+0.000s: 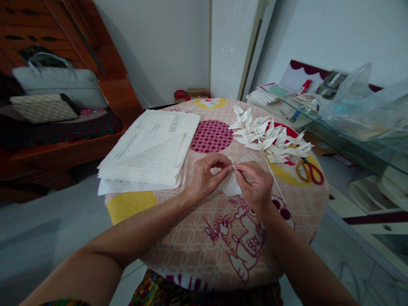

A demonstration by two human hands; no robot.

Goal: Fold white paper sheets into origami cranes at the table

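Note:
Both my hands meet over the middle of a round, cloth-covered table (197, 238). My left hand (208, 174) pinches the edge of a small piece of white paper (230, 186) between thumb and forefinger. Close against it, my right hand (256, 180) pinches the same paper, its fingertips touching the left ones. The paper hangs below the fingers, partly hidden by the right hand. Right of my right hand lies a thin white stick (276, 180). Beyond it is a heap of folded white paper pieces with pointed tips (261, 131).
At left on the table is a thick stack of printed sheets (149, 144). Scissors (310, 171) with red and orange handles lie near the right edge. A glass shelf (350, 131) with a plastic bag (357, 106) stands at right. A wooden bench (117, 102) holds a grey handbag (63, 83).

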